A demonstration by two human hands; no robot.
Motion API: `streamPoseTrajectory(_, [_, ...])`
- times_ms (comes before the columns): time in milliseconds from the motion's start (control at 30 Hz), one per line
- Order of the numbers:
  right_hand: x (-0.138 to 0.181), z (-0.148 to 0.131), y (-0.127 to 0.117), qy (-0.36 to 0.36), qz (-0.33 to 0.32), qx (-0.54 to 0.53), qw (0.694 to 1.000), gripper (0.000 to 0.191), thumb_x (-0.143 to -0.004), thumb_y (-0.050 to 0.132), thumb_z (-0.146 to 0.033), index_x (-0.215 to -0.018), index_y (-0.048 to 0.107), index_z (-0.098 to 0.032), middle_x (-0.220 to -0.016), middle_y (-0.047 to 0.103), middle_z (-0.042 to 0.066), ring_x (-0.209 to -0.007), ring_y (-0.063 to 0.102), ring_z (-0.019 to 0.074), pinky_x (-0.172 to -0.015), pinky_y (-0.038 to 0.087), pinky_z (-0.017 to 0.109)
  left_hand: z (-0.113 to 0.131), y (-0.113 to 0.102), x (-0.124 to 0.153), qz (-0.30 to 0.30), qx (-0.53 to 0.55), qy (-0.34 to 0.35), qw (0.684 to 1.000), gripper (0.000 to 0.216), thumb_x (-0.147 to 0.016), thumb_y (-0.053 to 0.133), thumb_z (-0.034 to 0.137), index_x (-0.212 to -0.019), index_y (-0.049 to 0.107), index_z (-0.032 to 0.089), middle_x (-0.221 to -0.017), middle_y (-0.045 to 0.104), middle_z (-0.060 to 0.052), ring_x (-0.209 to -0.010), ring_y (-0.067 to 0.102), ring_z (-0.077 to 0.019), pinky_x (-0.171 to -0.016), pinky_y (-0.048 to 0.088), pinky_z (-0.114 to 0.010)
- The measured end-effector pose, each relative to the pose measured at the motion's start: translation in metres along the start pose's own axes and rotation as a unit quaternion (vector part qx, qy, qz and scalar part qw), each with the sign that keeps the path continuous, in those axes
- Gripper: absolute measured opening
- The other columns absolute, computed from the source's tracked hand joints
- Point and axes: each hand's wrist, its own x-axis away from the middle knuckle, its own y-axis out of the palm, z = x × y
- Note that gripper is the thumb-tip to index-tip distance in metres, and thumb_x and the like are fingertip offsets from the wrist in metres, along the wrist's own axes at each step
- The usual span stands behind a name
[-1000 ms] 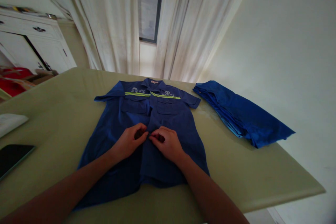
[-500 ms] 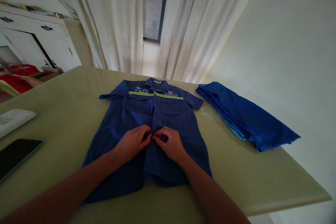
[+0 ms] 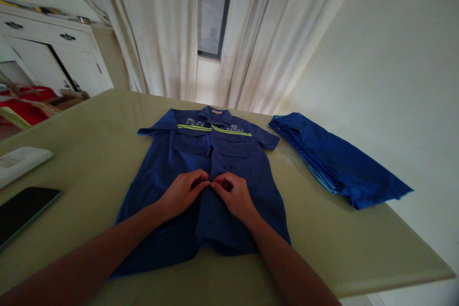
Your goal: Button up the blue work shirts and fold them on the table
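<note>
Much of the lower part of the short-sleeved work shirt (image 3: 206, 213) is covered from our view by the two forearms. The spot where the fingertips meet is too small and dark for us to read; we cannot tell whether a button lies between them. Chest lettering is pale and illegible to us.

At the left edge of view, a smartphone (image 3: 28, 205) with a dark screen and a white flat object (image 3: 25, 160) are both cut off; we cannot name the latter more closely. The red items (image 3: 27, 112) below the white cabinet (image 3: 81, 57) are jumbled and hard to make out. Pale curtains (image 3: 161, 28) hide most of the window (image 3: 213, 9).

Fingers: on the left hand (image 3: 183, 192), thumb and index are drawn together, pinching the shirt at its front opening. The right hand (image 3: 234, 193) mirrors it, thumb and index pressed together on the placket, tips just beside the left's. Its remaining fingers are curled; those of the left are partly hidden.

We note the shirt spread front up at mid-table (image 3: 107, 126), collar away from the person, yellow-green stripe across the chest. Folded blue cloth (image 3: 337, 155) lies near its right sleeve.
</note>
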Motion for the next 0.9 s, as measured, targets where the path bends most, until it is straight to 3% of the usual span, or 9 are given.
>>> streamPoseTrajectory(233, [-0.003, 0.009, 0.000, -0.015, -0.007, 0.000, 1.000, 0.008, -0.083, 0.065, -0.018, -0.077, 0.069, -0.019, -0.072, 0.063, -0.001, -0.063, 0.055, 0.0113, -0.060, 0.043, 0.023, 0.011, 0.011, 0.008, 0.001, -0.033, 0.002, 0.999, 0.022, -0.101, 0.049, 0.039, -0.095, 0.062, 0.022, -0.082, 0.066, 0.002, -0.075, 0.063, -0.0162, -0.074, 0.045, -0.027])
streamPoseTrajectory(533, [-0.005, 0.003, 0.000, 0.051, -0.036, -0.034, 0.997, 0.020, -0.083, 0.073, -0.034, -0.091, 0.075, -0.016, -0.073, 0.069, 0.001, -0.062, 0.058, 0.0127, -0.056, 0.043, 0.023, 0.006, 0.006, 0.002, 0.040, 0.000, -0.014, 0.999, 0.020, -0.098, 0.051, 0.038, -0.097, 0.062, 0.021, -0.087, 0.069, -0.001, -0.078, 0.064, -0.0174, -0.072, 0.049, -0.028])
streamPoseTrajectory(700, [-0.004, 0.008, -0.002, 0.024, -0.038, -0.026, 0.999, 0.016, -0.083, 0.074, -0.031, -0.091, 0.074, -0.017, -0.069, 0.065, -0.001, -0.059, 0.054, 0.0112, -0.057, 0.042, 0.023, 0.006, 0.006, 0.001, 0.023, 0.046, -0.040, 0.998, 0.015, -0.092, 0.058, 0.034, -0.096, 0.065, 0.021, -0.087, 0.072, -0.001, -0.080, 0.068, -0.0181, -0.074, 0.051, -0.028])
streamPoseTrajectory(900, [-0.003, 0.004, -0.004, -0.023, -0.043, 0.045, 0.998, 0.012, -0.082, 0.076, -0.026, -0.093, 0.076, -0.020, -0.075, 0.067, 0.000, -0.064, 0.058, 0.0120, -0.063, 0.045, 0.024, 0.001, 0.007, 0.000, 0.043, -0.018, -0.046, 0.998, 0.019, -0.095, 0.053, 0.036, -0.095, 0.064, 0.020, -0.085, 0.071, -0.002, -0.078, 0.066, -0.0190, -0.071, 0.048, -0.029])
